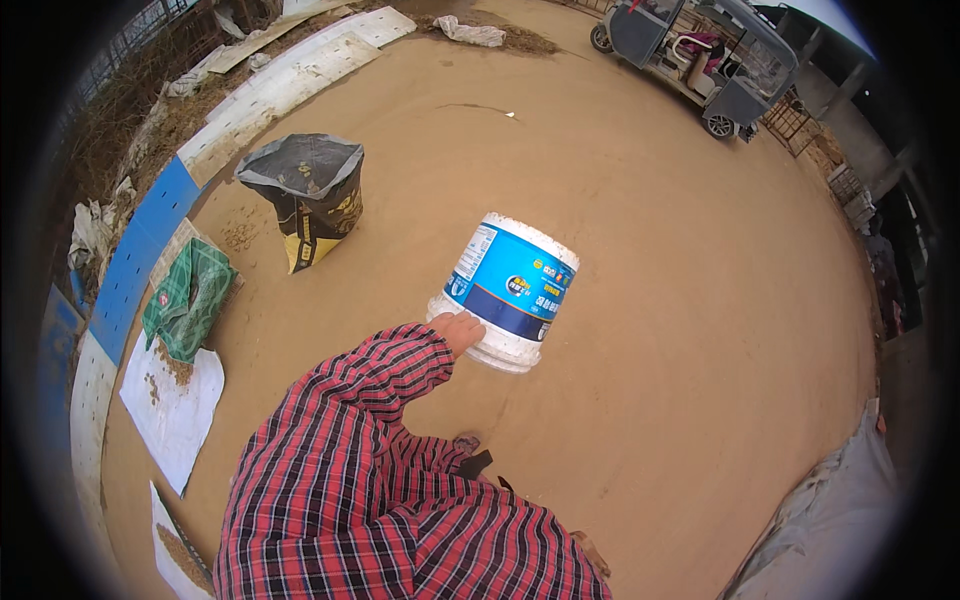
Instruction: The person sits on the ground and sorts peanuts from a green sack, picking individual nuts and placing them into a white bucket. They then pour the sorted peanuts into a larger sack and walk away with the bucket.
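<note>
My left hand (458,331), in a red and black plaid sleeve, is closed on the thick white rim of a plastic bucket (513,287). A blue label wraps the bucket's side, and its print reads upside down. The rim lies toward me and the narrower end points away. The inside of the bucket is hidden, and I cannot tell whether it touches the ground. At the lower edge of my plaid clothing shows a small brownish shape (592,553); whether it is my right hand or a shoe I cannot make out.
An open black and yellow sack (309,205) stands at left on the brown ground (690,330). Nearer lie a green sack (190,296) and a white sheet (176,400). Blue and white boards (140,255) edge the left. A three-wheeled vehicle (700,58) is parked far right; grey sheeting (825,510) lies lower right.
</note>
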Demonstrator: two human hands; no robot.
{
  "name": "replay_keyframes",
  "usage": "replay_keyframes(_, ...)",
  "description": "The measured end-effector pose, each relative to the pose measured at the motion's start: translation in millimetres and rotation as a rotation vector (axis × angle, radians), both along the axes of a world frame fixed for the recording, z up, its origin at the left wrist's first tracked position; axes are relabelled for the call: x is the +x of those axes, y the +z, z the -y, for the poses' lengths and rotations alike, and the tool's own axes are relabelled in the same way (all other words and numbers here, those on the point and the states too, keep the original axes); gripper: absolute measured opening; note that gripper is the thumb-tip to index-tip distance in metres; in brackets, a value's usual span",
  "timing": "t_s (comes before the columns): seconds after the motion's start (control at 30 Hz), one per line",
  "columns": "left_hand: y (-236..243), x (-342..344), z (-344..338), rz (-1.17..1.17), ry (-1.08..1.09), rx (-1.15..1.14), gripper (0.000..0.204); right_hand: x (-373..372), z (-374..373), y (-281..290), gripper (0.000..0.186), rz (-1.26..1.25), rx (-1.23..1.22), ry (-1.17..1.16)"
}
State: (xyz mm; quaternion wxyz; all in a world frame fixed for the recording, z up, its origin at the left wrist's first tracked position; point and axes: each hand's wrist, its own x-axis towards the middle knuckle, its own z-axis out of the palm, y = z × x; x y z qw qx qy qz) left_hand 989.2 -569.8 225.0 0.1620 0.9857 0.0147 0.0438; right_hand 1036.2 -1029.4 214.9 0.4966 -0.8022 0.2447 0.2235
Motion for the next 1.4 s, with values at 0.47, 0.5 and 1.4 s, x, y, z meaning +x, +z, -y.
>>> replay_keyframes(0.47, 18, -35, -18, -0.526, 1.021, -0.097, 0.058, 306, -56, -32, 0.017, -0.129, -0.1, 0.684)
replay_keyframes(0.5, 23, -40, -1, -0.512, 1.078, -0.114, 0.059, 328, -61, -33, 0.017, -0.123, -0.105, 0.713)
replay_keyframes(1.4, 78, 286, -262, 0.046, 1.037, -0.032, 0.059, 781, -21, 118, 0.019, 0.342, -0.311, -0.229)
